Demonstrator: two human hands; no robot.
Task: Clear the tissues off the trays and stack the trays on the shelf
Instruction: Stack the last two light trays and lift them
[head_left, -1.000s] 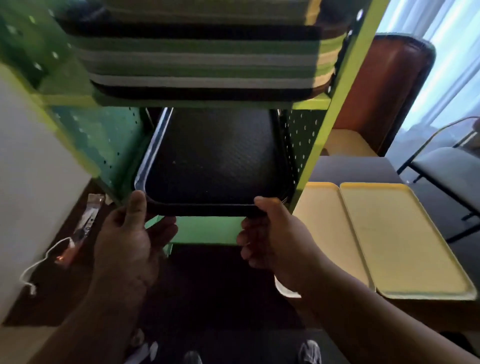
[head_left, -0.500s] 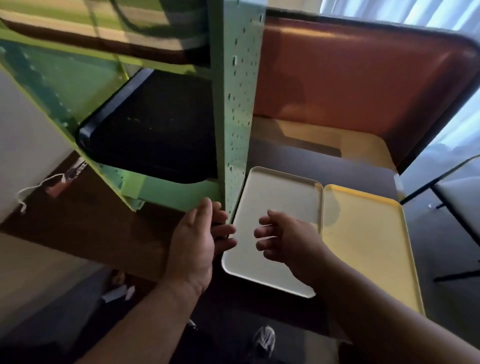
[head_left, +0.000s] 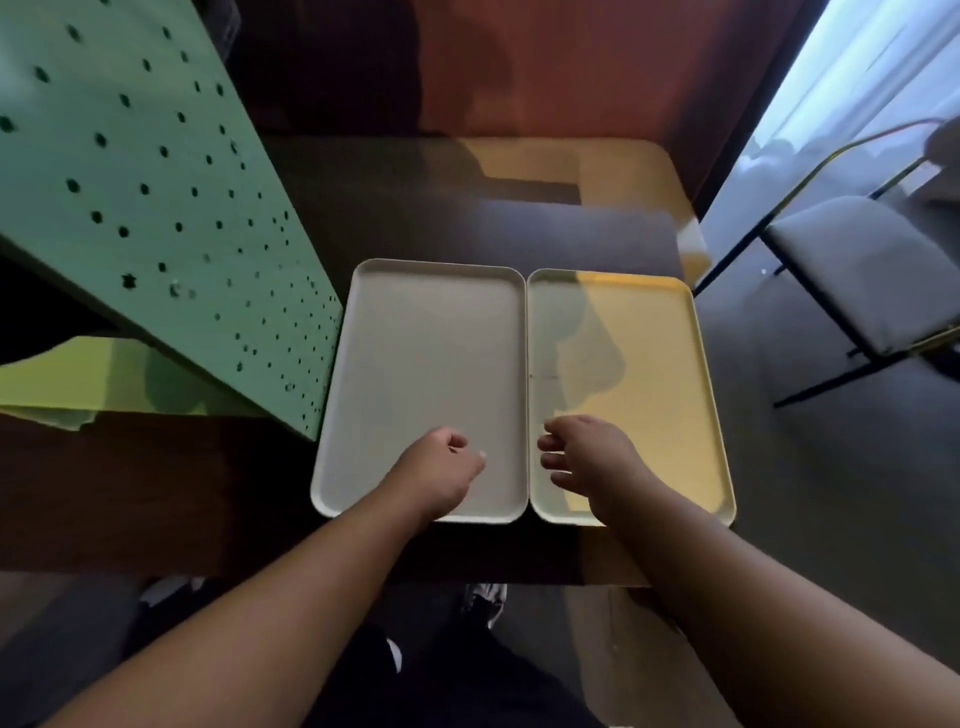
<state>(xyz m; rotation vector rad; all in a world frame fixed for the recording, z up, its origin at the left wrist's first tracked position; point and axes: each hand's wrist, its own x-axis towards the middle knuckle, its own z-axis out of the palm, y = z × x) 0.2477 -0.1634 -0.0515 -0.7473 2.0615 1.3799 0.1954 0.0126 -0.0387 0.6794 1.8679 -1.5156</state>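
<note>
Two shallow rectangular trays lie side by side on the dark table: a white tray (head_left: 426, 353) on the left and a yellow tray (head_left: 649, 364) on the right, their long edges touching. No tissue shows on either. My left hand (head_left: 441, 467) hovers over the near end of the white tray, fingers loosely curled, holding nothing. My right hand (head_left: 587, 457) hovers over the near left corner of the yellow tray, fingers relaxed and spread, holding nothing. The green perforated side panel of the shelf (head_left: 156, 197) stands just left of the white tray.
A dark table (head_left: 493, 228) carries the trays. Behind it stands a brown-backed seat (head_left: 571, 67) with a tan cushion. A grey chair (head_left: 862, 275) with a dark metal frame stands at the right. My shoes and the floor show below.
My hands let go of the black tray in the shelf and moved right. The view swung from the shelf down to the two trays, and both hands now hover over their near ends.
</note>
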